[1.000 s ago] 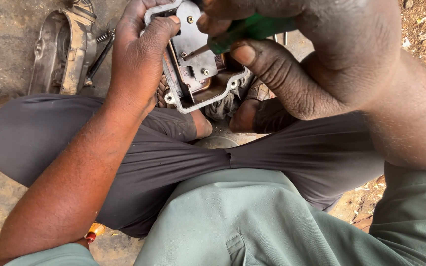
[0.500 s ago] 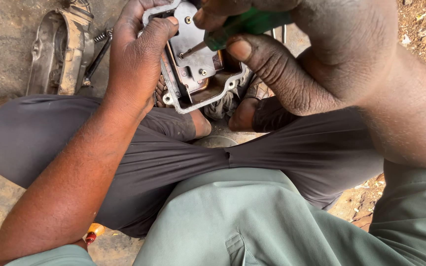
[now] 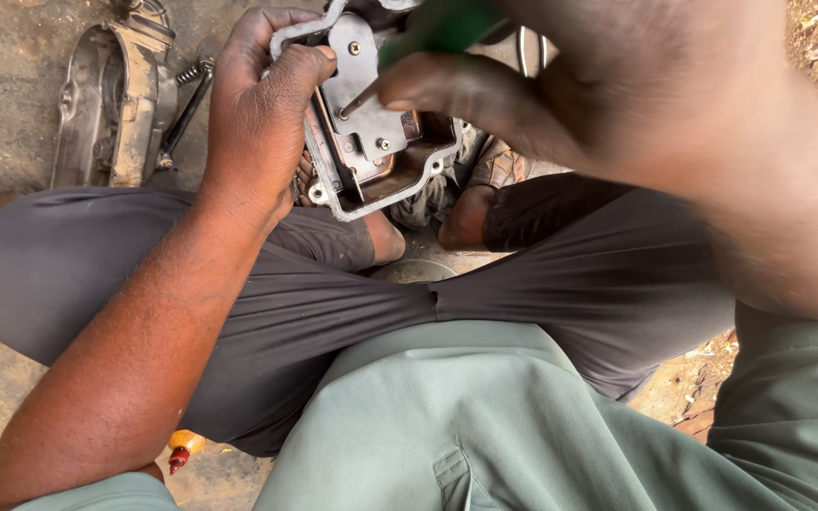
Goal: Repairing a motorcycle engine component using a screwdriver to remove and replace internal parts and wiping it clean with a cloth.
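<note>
My left hand (image 3: 257, 123) grips the left side of a grey metal engine cover (image 3: 371, 142), a plate with small screws and a raised rim, held above my crossed legs. My right hand (image 3: 617, 85) is closed around a green-handled screwdriver (image 3: 437, 24). Its metal tip touches the plate's face near my thumb. Most of the handle is hidden inside my fist.
A dull metal engine casing (image 3: 111, 104) lies on the dirt ground at upper left, with a spring and a dark rod (image 3: 185, 104) beside it. A small orange and red object (image 3: 182, 449) lies by my left elbow. My dark trousers and green shirt fill the lower frame.
My right hand has shifted a little with the screwdriver, its tip staying on the plate. My left hand keeps its hold on the cover.
</note>
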